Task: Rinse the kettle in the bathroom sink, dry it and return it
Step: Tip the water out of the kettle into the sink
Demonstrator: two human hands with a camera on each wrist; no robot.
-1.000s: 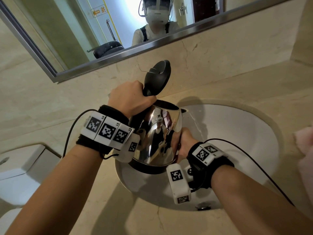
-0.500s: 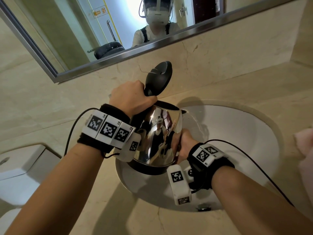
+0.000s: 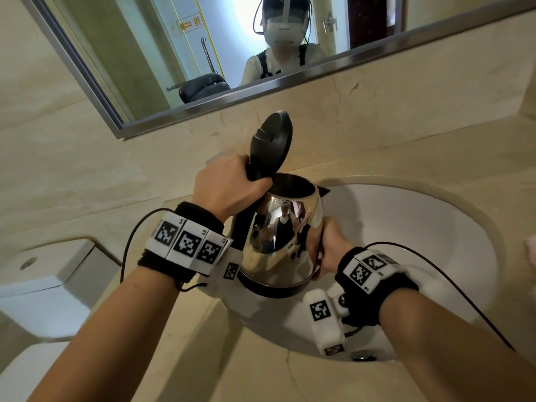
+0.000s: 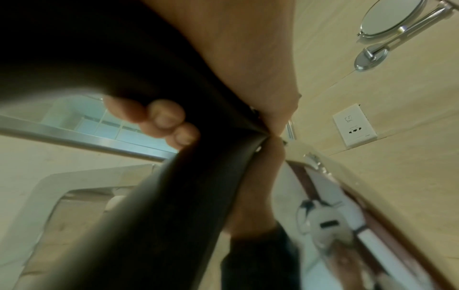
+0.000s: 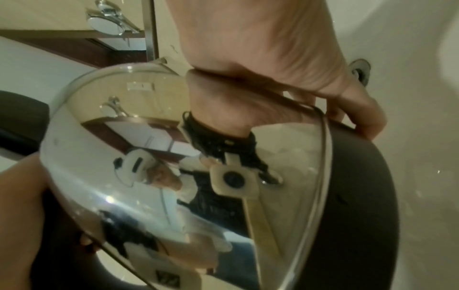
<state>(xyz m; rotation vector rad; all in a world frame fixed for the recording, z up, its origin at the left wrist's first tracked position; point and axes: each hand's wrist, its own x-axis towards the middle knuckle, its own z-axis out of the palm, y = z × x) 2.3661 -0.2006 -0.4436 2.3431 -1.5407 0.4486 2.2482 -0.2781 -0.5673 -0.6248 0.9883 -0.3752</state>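
Over sink (image 3: 420,227): I'm gripping kettle (image 3: 278,242) handle with left hand (image 3: 229,190), fingers curled; right hand (image 3: 327,245) cupping its side, lid (image 3: 272,140) open.

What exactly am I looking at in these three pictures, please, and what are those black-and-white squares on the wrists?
There is no machine here: a person wears one camera on the head and one on each wrist. The patterned squares are printed markers on the wrist straps. The head view looks down at both hands over a white sink set in a beige counter, below a wall mirror. The left hand grips the black handle of a shiny steel kettle, whose lid stands open. The right hand supports the kettle's lower side. The left wrist view shows fingertips wrapped round that handle; the right wrist view shows the kettle's mirrored body close up.
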